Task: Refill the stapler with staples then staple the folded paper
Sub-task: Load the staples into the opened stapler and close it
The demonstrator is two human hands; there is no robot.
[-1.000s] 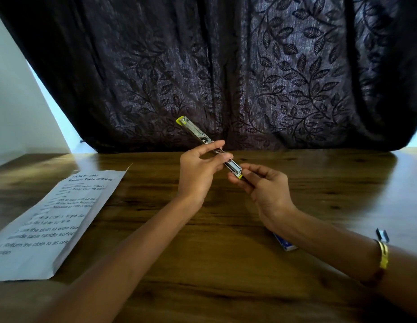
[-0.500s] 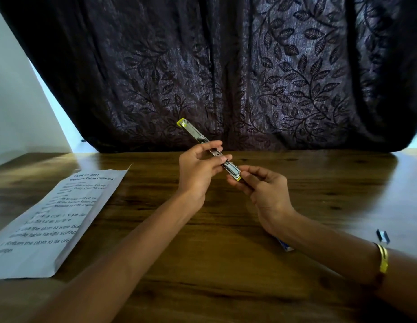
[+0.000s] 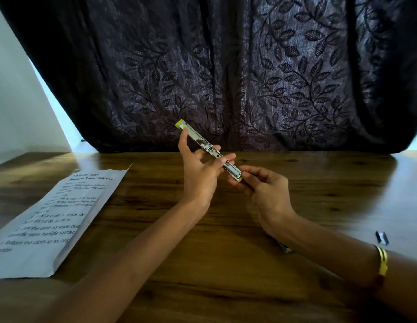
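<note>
A slim metal stapler (image 3: 204, 145) with yellow ends is swung fully open into one long strip, held above the wooden table (image 3: 226, 264) and slanting from upper left to lower right. My left hand (image 3: 200, 176) grips its middle, with one finger stretched up toward the far yellow end. At the near yellow end, my right hand (image 3: 263, 192) pinches the stapler with its fingertips. The folded printed paper (image 3: 49, 220) lies flat at the left. A small strip of staples (image 3: 382, 237) rests on the table at the right.
A small blue and white box (image 3: 285, 248) peeks out under my right forearm. A dark leaf-patterned curtain (image 3: 226, 73) hangs behind the table's far edge. On my right wrist is a yellow band (image 3: 383, 259).
My left forefinger has stretched up along the stapler toward its far yellow end. The stapler and my right hand have barely moved.
</note>
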